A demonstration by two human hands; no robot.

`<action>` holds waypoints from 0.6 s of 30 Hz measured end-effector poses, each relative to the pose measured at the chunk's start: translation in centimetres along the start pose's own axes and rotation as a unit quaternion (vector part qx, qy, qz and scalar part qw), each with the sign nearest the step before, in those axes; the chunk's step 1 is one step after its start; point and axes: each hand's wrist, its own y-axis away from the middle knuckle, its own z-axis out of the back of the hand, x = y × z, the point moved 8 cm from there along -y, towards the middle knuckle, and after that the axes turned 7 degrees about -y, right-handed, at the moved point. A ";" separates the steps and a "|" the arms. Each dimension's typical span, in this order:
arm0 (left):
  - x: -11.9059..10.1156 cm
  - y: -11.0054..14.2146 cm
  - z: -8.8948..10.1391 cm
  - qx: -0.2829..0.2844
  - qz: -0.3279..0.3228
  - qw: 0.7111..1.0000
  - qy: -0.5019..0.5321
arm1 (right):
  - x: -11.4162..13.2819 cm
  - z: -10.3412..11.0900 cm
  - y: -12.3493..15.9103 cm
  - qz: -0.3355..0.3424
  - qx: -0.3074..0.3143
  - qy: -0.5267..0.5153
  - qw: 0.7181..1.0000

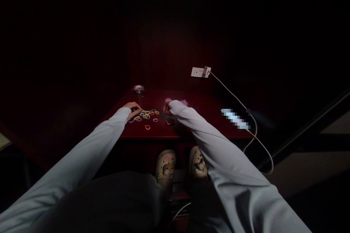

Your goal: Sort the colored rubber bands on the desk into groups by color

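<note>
My left hand (133,109) is closed at the left edge of a loose pile of coloured hair ties (147,116), thumb and fingertips coming together right at the ties. What lies between them is too small to make out. To the right, my right hand (165,108) has its fingers curled downward, partly covered by its own sleeve; anything in it is hidden. A pale pink tie (169,121) lies just below that hand. Fuzzy pink pieces (184,102) show behind the wrist. One orange tie (147,127) rests apart, towards the table's front edge.
A clear jar (138,90) with something pinkish at its top stands at the back left of the dark red table (175,131). On the right lies a blurred bright device (235,118) with a white cable (232,94) near it. A wall socket (201,72) holds a charger.
</note>
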 end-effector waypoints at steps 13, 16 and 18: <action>2.0 -0.7 -0.5 -0.047 0.045 0.998 0.018 | 4.9 -7.5 -0.8 0.166 0.117 0.033 0.979; 1.9 -0.5 -0.3 -0.055 0.050 0.997 0.017 | 5.0 -6.7 -0.9 0.166 0.069 0.059 0.982; 1.4 -0.3 -0.2 -0.047 0.041 0.998 0.015 | 5.1 -6.5 -1.0 0.156 0.051 0.060 0.985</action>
